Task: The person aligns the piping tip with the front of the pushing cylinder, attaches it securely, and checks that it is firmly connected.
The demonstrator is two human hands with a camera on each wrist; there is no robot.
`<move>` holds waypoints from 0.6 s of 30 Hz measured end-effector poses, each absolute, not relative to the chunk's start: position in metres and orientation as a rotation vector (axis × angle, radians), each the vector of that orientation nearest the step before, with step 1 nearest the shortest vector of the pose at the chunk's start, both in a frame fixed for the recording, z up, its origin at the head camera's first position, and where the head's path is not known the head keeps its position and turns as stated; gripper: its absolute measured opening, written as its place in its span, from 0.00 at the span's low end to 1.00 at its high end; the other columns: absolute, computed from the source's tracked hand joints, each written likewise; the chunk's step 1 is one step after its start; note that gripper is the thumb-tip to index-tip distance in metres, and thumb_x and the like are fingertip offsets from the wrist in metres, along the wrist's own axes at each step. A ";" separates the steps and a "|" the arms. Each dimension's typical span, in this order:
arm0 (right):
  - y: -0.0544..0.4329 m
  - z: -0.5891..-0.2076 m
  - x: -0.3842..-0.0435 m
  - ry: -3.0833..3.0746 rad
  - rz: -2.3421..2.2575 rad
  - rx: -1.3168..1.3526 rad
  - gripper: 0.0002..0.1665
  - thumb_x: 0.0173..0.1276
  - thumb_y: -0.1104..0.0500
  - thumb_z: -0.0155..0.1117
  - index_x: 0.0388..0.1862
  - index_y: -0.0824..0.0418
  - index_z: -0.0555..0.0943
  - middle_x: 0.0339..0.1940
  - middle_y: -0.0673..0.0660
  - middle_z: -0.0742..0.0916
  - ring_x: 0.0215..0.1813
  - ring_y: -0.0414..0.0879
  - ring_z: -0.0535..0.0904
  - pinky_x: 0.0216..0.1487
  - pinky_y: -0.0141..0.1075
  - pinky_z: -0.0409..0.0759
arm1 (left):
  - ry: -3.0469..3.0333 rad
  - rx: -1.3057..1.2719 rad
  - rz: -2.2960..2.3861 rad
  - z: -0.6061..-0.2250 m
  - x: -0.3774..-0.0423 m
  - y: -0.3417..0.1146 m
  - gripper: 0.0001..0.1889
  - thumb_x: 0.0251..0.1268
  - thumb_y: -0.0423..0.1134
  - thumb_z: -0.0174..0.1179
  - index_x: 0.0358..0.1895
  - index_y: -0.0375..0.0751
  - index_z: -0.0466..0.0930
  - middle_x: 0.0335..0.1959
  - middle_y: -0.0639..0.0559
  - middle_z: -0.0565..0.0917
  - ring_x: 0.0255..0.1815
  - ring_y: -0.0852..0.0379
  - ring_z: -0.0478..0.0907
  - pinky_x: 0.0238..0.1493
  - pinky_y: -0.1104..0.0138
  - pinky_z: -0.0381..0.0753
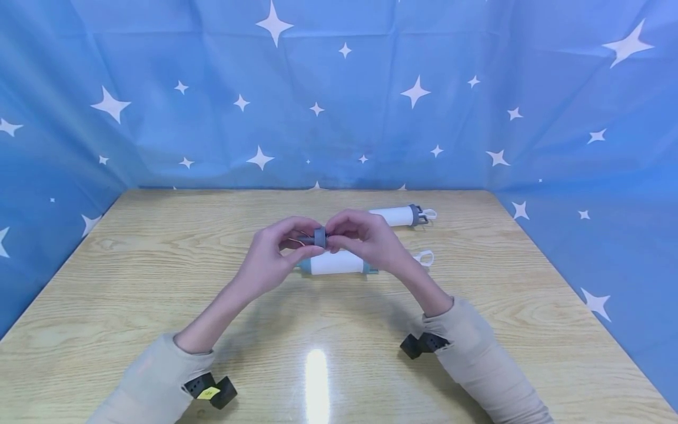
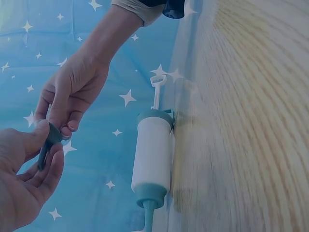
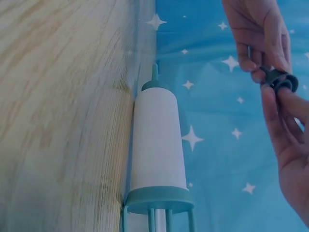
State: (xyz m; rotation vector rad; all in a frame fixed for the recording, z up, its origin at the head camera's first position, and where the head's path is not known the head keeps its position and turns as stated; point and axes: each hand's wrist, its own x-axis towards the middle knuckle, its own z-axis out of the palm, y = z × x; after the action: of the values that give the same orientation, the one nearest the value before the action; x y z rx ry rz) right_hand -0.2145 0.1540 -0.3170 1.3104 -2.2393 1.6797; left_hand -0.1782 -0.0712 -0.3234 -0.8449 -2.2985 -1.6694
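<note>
Both hands meet over the middle of the table around a small dark grey nozzle cap with a thin spout. My left hand pinches it between thumb and fingers from the left, around the spout side. From the right, my right hand pinches the cap's other side; in the right wrist view the open, ring-like end of the cap shows between the fingers. Just below the hands lies a syringe-shaped tube with a white barrel, teal ends and a white loop handle. My right hand partly hides it in the head view.
Farther back lies a second white tube with a dark grey end and a white loop handle; its left part is hidden behind my right hand. The wooden table is bordered by a blue star-patterned cloth.
</note>
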 end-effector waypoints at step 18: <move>0.153 -0.323 -0.217 -2.285 1.542 1.289 0.13 0.66 0.76 0.66 0.44 0.66 0.74 0.37 0.57 0.81 0.31 0.47 0.81 0.33 0.38 0.84 | -2.296 -0.874 -1.718 -0.324 -0.171 -0.063 0.17 0.59 0.30 0.73 0.52 0.38 0.84 0.43 0.49 0.88 0.42 0.55 0.87 0.45 0.64 0.87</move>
State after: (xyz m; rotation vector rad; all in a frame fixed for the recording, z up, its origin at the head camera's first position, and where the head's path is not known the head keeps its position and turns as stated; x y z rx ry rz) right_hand -0.2175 0.1535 -0.3233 1.2891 -2.2851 1.5423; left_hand -0.1708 -0.0631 -0.3237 -0.8741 -2.2963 -1.7183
